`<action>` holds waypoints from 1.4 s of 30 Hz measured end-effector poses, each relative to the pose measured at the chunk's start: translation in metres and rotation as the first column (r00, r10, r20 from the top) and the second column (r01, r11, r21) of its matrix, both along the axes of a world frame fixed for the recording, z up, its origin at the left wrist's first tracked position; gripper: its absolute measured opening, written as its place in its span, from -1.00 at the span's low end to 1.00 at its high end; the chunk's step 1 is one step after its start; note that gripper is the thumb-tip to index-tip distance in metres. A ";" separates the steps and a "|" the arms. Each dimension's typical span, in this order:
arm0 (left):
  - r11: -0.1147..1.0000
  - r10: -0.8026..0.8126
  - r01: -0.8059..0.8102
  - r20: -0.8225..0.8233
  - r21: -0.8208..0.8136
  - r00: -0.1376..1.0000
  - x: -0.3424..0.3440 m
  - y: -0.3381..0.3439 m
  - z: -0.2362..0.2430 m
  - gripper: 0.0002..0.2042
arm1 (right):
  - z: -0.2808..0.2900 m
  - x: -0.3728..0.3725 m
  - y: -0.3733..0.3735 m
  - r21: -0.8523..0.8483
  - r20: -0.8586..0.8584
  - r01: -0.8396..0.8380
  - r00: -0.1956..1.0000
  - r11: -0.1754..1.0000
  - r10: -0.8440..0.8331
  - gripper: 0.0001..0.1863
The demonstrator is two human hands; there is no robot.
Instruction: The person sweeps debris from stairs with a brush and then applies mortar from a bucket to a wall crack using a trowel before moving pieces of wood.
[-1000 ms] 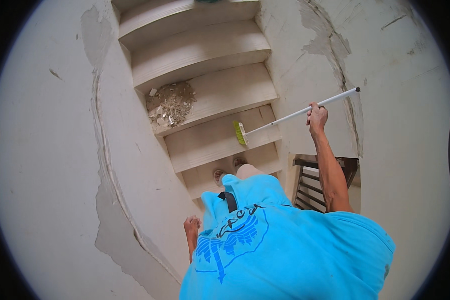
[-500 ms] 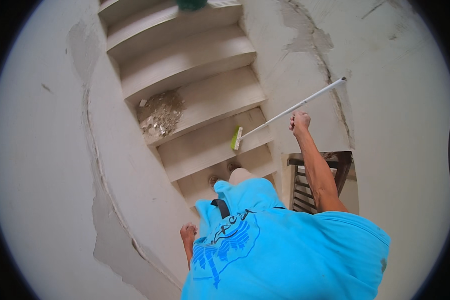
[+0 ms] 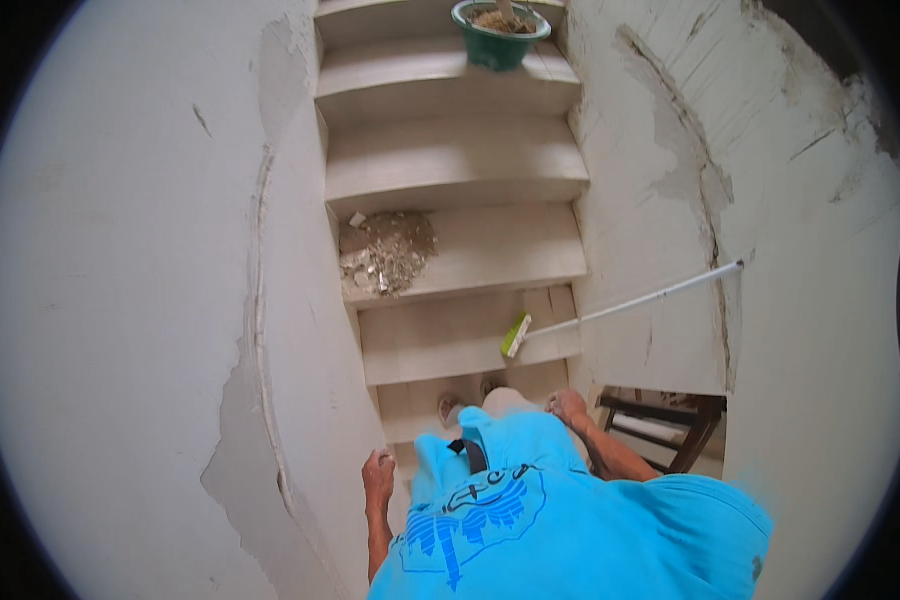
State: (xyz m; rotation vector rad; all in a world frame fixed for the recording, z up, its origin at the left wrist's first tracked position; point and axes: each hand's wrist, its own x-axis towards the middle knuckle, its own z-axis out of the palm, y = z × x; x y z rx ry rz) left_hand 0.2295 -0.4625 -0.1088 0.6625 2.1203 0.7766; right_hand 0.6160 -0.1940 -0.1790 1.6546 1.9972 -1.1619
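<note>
My left hand [image 3: 379, 475] hangs low by the left wall, fingers curled in, with nothing visible in it. Close to my right thigh, my right hand [image 3: 568, 405] is closed in a loose fist, and I see nothing in it. A broom [image 3: 635, 303] with a white handle leans against the right wall. Its green and white head [image 3: 516, 336] rests on the stair just ahead of my feet, apart from both hands. One step further up, a heap of rubble and dust [image 3: 390, 252] lies at the left end of the tread.
Pale stairs [image 3: 460, 160] climb ahead between two plastered walls. A green bucket [image 3: 498, 45] holding brownish debris and a stick-like handle stands on a higher step. Right of me, an opening in the wall shows dark slatted woodwork [image 3: 695, 430]. Long cracks [image 3: 705, 185] and patches mark the plaster.
My right hand has dropped from beside the broom handle down to my thigh. The view has tilted and turned, so the green bucket now shows more fully. The broom still leans there.
</note>
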 end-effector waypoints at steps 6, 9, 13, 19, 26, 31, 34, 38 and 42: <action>0.993 0.019 -0.023 0.035 0.118 0.999 -0.001 0.029 0.038 -0.68 | 0.007 -0.024 0.024 0.254 0.117 -0.292 0.956 0.922 0.270 -0.71; 0.990 0.015 -0.019 0.031 0.137 0.999 -0.004 0.039 0.051 -0.69 | 0.045 -0.051 0.042 -0.141 -0.091 0.128 0.986 0.982 -0.141 -0.67; 0.984 -0.018 0.019 -0.008 0.178 1.000 -0.005 0.055 0.063 -0.70 | 0.040 -0.054 0.054 -0.038 -0.147 0.065 0.987 0.997 -0.070 -0.67; 0.956 -0.113 0.158 -0.185 0.249 0.976 -0.011 0.090 0.101 -0.70 | 0.042 -0.079 0.093 0.164 -0.311 -0.049 0.945 0.985 0.099 -0.68; 0.872 0.002 0.309 -0.634 0.380 0.773 -0.045 0.170 0.234 -0.65 | 0.136 -0.181 0.232 0.409 -0.496 0.082 0.856 0.909 0.145 -0.66; 0.859 0.322 0.249 -0.850 0.448 0.416 -0.088 0.208 0.320 -0.65 | 0.231 -0.261 0.350 0.480 -0.631 0.202 0.756 0.854 0.175 -0.59; 0.792 0.491 0.367 -0.866 0.488 0.092 -0.129 0.222 0.362 -0.60 | 0.269 -0.307 0.431 0.568 -0.695 0.256 0.658 0.782 0.289 -0.57; 0.911 0.400 0.264 -0.834 0.316 -0.379 -0.158 0.274 0.426 -0.56 | 0.322 -0.343 0.540 0.690 -0.625 0.307 0.709 0.655 0.326 -0.49; 0.953 0.302 0.138 -0.810 0.270 -0.504 -0.187 0.285 0.454 -0.56 | 0.354 -0.393 0.625 0.739 -0.506 0.292 0.835 0.607 0.215 -0.43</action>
